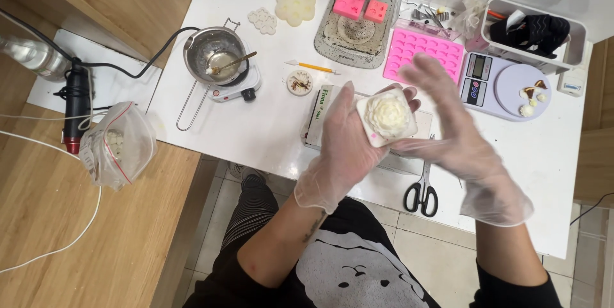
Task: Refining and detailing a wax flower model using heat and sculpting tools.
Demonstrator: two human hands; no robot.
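Left hand (345, 148) gloved, cupped under white flower mould (387, 117), held above bench (268, 129) edge. Right hand (451, 119) gloved, open, fingers spread, blurred, touching mould's right side. Flower already set, not yet out of mould. Nearby: scissors (421, 191), scale (505, 84), pink tray (423, 53), pot (214, 55) w/ little wax left.

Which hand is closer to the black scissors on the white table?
Right. The right hand is directly above the scissors, at their blade tips; the left hand, holding the flower mould, is further left.
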